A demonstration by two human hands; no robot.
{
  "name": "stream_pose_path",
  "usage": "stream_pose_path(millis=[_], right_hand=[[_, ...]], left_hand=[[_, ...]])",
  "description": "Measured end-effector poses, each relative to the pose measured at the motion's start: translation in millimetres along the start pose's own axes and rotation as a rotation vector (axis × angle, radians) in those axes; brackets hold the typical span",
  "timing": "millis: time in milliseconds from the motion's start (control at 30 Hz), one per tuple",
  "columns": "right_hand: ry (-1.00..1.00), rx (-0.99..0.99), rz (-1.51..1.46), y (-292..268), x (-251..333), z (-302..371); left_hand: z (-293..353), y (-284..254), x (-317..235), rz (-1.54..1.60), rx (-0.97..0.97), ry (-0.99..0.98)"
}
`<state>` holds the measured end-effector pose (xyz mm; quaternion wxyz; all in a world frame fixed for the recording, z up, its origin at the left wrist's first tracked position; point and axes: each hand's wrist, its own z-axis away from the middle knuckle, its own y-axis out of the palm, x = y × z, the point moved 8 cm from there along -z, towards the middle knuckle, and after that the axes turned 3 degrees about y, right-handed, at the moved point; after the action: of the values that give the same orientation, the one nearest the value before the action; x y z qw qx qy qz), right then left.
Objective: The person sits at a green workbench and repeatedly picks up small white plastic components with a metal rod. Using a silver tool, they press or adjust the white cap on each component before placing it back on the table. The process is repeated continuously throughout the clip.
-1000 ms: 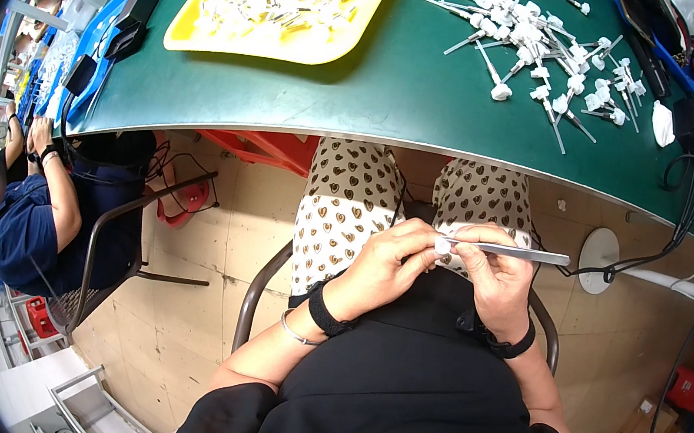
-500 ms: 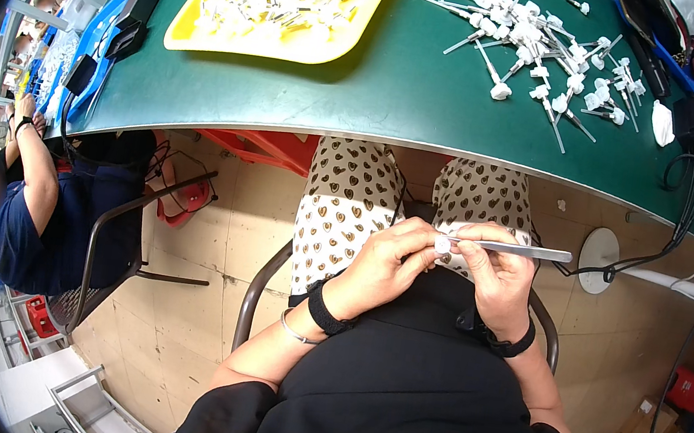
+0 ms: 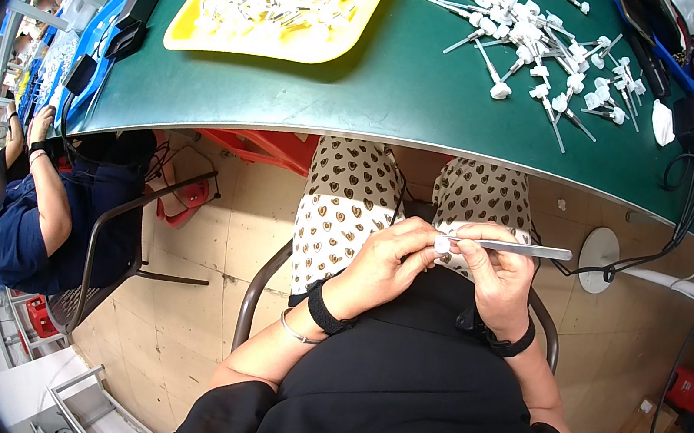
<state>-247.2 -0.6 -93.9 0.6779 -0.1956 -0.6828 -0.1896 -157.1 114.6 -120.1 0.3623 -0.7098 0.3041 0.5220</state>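
Note:
Over my lap, my left hand [image 3: 393, 262] pinches a small round white plastic part [image 3: 442, 244] between thumb and fingers. My right hand [image 3: 494, 275] is closed on metal tweezers [image 3: 527, 250], whose wide end sticks out to the right. The tweezers' tips meet the white part where my two hands come together; the exact contact is hidden by my fingers. On the table beyond, a loose pile of white plastic pieces with thin stems [image 3: 529, 30] lies to the right.
A yellow tray [image 3: 298, 54] heaped with small white and dark pieces stands on the green table [image 3: 431, 109]. Black cables [image 3: 687, 217] hang off its right side. A co-worker in a dark blue shirt [image 3: 44, 220] sits at the left. A white crumpled piece [image 3: 662, 124] lies at the right.
My hands, the white part and the tweezers have hardly moved. At the left, the co-worker's arm and hand have shifted slightly.

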Motion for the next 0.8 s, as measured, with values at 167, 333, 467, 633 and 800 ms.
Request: stream_pose_path(millis=[167,333,467,633,800], right_hand=[[0.001,-0.005,0.006,0,1,0],[0.009,-0.010,0.022,-1,1,0],[-0.029,0.003,0.111,-1,4,-1],[-0.132,0.000,0.221,1,11,-2],[-0.348,0.044,0.439,10,33,-3]], left_hand=[[-1,0,-1,0.002,0.000,0.002],[-1,1,-2,-0.014,0.007,0.020],[1,2,1,-0.031,0.005,0.025],[2,1,0,-0.064,0.007,0.028],[3,0,-1,-0.109,-0.010,0.058]])
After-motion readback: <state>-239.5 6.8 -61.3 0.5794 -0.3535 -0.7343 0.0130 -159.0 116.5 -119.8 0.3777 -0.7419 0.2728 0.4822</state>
